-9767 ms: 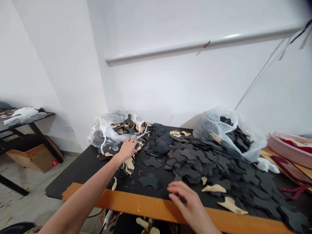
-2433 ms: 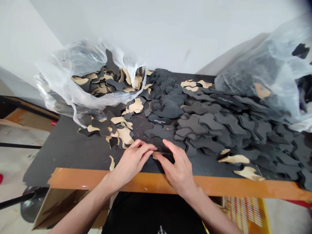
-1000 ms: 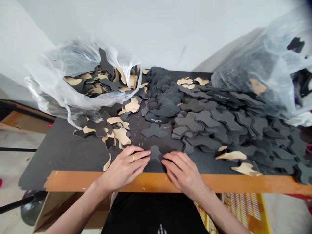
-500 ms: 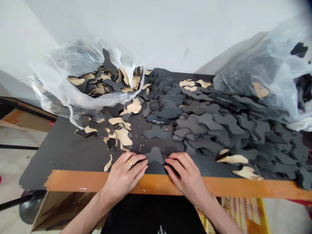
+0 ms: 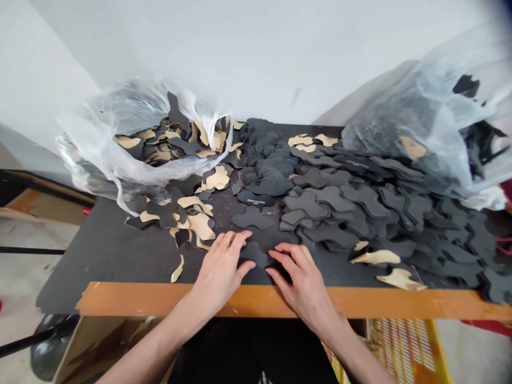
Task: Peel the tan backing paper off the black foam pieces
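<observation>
My left hand (image 5: 222,266) and my right hand (image 5: 302,274) lie flat on the black table mat (image 5: 116,250) near the front edge, fingers stretched out. Between them sits a small black cut-out piece (image 5: 256,253); fingertips of both hands touch its sides. A gold ring shows on my left hand. Just beyond lie another black piece (image 5: 252,217) and one with white lettering (image 5: 256,199). A wide heap of black cut-out pieces (image 5: 360,208) spreads to the right.
An open clear bag (image 5: 132,144) of tan-and-black pieces sits at back left, with tan scraps (image 5: 192,213) spilled before it. A second clear bag (image 5: 436,122) stands at back right. The table's orange front edge (image 5: 360,303) runs below my hands. A yellow crate (image 5: 404,346) is underneath.
Both hands slid slightly away from the table edge, pushing the small black piece forward. Earlier my left hand reached to the left bag, then both hands came together over this piece.
</observation>
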Action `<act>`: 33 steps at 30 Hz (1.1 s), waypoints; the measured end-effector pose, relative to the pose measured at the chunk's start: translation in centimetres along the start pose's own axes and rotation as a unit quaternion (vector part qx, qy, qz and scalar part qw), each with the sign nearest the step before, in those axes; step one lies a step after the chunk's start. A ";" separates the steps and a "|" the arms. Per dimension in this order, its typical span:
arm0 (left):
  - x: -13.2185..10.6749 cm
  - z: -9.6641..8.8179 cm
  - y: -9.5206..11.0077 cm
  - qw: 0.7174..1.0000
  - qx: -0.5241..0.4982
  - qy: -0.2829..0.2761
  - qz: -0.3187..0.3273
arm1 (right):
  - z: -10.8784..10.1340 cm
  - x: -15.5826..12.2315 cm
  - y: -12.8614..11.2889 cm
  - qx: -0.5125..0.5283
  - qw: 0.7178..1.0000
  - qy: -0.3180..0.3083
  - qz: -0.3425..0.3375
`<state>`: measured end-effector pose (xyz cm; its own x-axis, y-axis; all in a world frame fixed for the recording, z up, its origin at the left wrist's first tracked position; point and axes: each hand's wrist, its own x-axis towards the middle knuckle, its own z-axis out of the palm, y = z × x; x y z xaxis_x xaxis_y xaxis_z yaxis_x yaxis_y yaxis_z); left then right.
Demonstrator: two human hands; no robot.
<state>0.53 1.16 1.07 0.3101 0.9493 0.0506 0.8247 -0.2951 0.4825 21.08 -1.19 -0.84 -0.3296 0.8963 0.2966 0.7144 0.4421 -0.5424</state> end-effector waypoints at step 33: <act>-0.2 -0.4 1.9 0.915 -0.380 -0.033 -0.129 | -1.3 2.8 -2.3 0.200 0.965 -0.031 0.168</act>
<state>1.87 0.44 2.32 0.1998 0.9609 -0.1915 0.3143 0.1223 0.9414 19.32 0.23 2.28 -0.1661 0.9861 0.0096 0.4970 0.0921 -0.8629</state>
